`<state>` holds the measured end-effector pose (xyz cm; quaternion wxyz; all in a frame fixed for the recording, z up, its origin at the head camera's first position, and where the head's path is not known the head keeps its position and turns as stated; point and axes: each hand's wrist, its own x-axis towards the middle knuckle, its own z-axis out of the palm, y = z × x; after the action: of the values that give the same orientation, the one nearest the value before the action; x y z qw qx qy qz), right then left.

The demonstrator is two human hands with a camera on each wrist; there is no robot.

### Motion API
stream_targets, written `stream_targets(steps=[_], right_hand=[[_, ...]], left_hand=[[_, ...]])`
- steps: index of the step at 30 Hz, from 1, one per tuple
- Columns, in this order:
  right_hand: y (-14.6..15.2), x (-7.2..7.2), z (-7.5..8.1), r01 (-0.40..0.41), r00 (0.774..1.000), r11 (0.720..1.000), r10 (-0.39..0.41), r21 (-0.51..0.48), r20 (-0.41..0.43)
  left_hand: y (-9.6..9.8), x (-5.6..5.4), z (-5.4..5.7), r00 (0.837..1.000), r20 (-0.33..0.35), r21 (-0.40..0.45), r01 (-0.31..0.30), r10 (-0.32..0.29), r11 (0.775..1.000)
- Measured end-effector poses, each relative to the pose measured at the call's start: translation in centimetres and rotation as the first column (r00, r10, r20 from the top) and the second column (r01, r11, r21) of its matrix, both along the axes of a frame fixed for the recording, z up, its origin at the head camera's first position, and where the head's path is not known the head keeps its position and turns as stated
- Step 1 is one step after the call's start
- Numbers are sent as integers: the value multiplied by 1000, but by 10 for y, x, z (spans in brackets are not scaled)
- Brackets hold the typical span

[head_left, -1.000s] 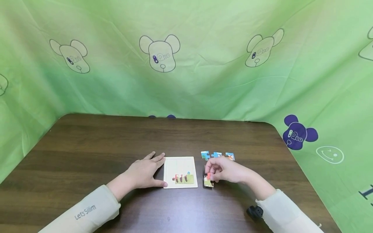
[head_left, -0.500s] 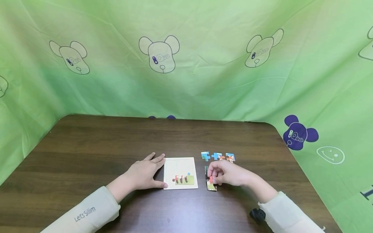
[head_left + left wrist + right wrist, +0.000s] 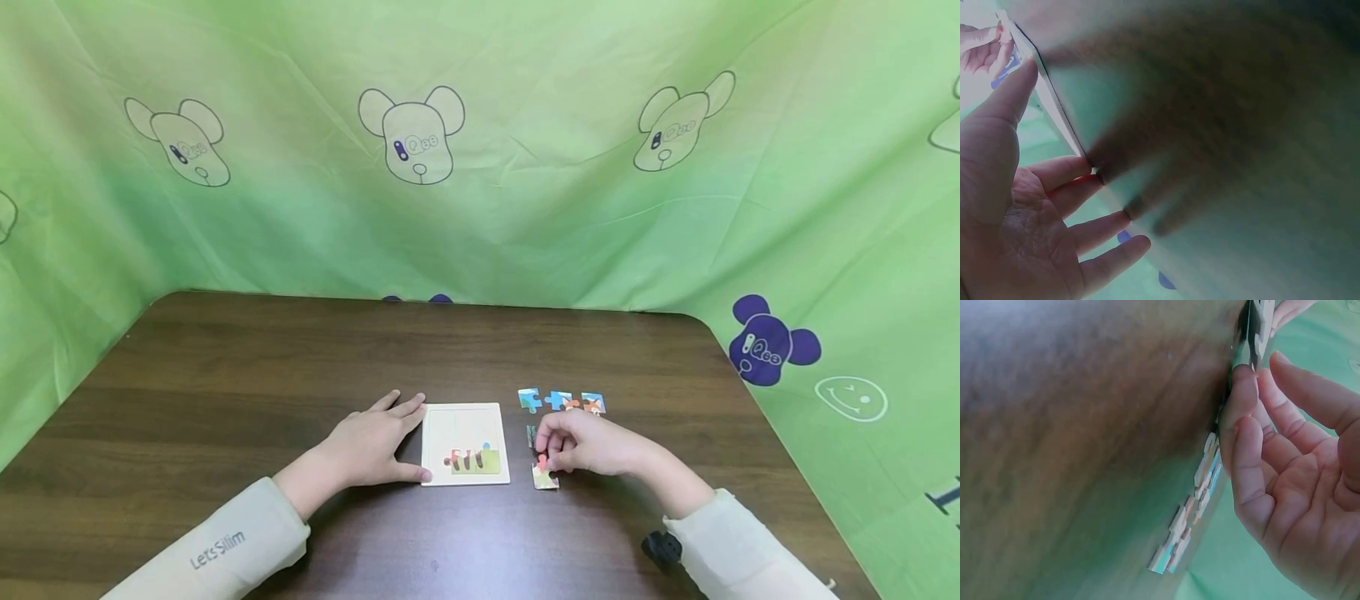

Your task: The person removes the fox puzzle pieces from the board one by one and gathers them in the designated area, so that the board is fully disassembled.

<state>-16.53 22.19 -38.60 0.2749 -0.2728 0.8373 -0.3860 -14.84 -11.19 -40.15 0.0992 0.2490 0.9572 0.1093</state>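
A square pale puzzle tray lies on the dark wooden table, with fitted pieces of red, brown and green along its lower right. My left hand rests at the tray's left edge, fingers spread, thumb on the near left corner; the left wrist view shows the straight fingers touching the edge. To the right of the tray, my right hand pinches a jigsaw puzzle piece, green with a red knob, by its far end. In the right wrist view this piece appears edge-on at the fingertips.
Beyond the right hand lie several blue and orange puzzle pieces in a row. A dark green piece is partly hidden by the fingers. A black object sits by the right sleeve. Green printed cloth hangs around the table.
The right hand and its puzzle piece have shifted slightly right and nearer the body, away from the tray, uncovering the far pieces and part of the dark green one. The left hand stays put.
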Motion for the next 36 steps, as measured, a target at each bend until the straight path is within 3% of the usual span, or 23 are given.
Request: stream_targets(steps=[12,21,36], right_hand=[[-2,0,9,-1,997,1000,2,9,-83],[-29,-3,10,1,995,999,3,34,-101],[-80,-8,4,-105,973,988,125,110,-195]], left_hand=[[-1,-1,-1,1000,4,2,0,0,1000],[-1,-1,-1,1000,8,8,-2,2,1000],[-2,-3,-2,1000,7,9,-4,4,1000]])
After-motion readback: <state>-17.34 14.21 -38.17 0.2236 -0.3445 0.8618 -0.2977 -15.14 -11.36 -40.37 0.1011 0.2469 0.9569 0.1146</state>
